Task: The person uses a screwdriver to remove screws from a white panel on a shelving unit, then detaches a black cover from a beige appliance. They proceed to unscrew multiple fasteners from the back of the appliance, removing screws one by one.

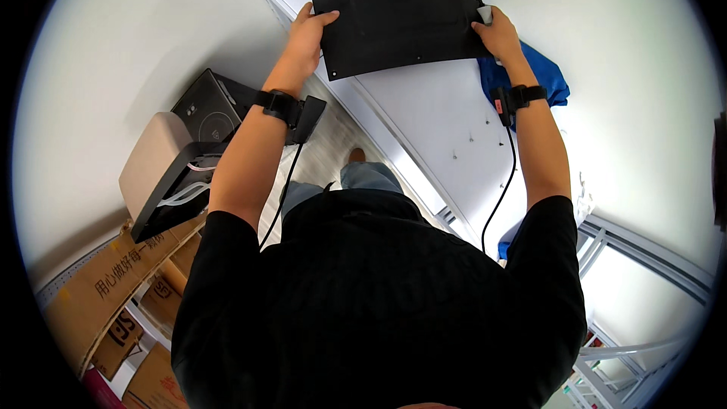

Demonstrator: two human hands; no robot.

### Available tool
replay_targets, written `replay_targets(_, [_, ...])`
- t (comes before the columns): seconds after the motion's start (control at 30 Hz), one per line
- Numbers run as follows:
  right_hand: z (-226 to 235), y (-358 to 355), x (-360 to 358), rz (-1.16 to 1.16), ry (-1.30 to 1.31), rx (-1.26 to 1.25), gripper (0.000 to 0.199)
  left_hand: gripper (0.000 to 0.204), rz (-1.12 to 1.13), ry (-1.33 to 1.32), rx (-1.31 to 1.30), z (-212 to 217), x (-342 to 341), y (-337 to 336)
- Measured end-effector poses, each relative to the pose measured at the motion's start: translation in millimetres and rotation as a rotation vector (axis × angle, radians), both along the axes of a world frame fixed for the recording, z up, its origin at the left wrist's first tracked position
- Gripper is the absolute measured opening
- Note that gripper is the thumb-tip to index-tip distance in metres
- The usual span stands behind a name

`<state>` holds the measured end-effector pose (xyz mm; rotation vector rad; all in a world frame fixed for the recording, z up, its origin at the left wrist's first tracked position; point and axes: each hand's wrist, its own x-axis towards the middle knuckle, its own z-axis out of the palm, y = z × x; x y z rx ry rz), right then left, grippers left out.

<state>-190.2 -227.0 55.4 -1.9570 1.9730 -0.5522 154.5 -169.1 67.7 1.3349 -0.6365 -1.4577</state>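
Observation:
A flat black panel (pixel 397 11) is held out in front of me above a white shelf board (pixel 447 129). My left hand (pixel 309 30) grips the panel's left edge, thumb on top. My right hand (pixel 496 32) grips its right edge. Both wrists carry black straps with small devices, and a black cable runs down from each. The panel's near corners show small screw holes.
A blue cloth (pixel 541 76) lies on the white shelf board by my right wrist. At the left stand a beige and black appliance (pixel 163 174), a black box (pixel 204 110) and several cardboard boxes (pixel 113 288). White metal shelf frames (pixel 644 257) are at the right.

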Motion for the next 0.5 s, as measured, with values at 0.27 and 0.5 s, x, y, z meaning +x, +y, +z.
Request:
replay_targets(0.27, [-27.2,-11.1,-11.0,0.046,0.024,0.024,0.042,0.073,-0.025,-0.171,-0.021,-16.6,1.0,-1.6])
replay_targets(0.5, [-39.1,-19.5,-4.7,0.004,0.102,0.069,0.048,0.064,-0.099,-0.233,-0.127,-28.8,8.9,6.3])
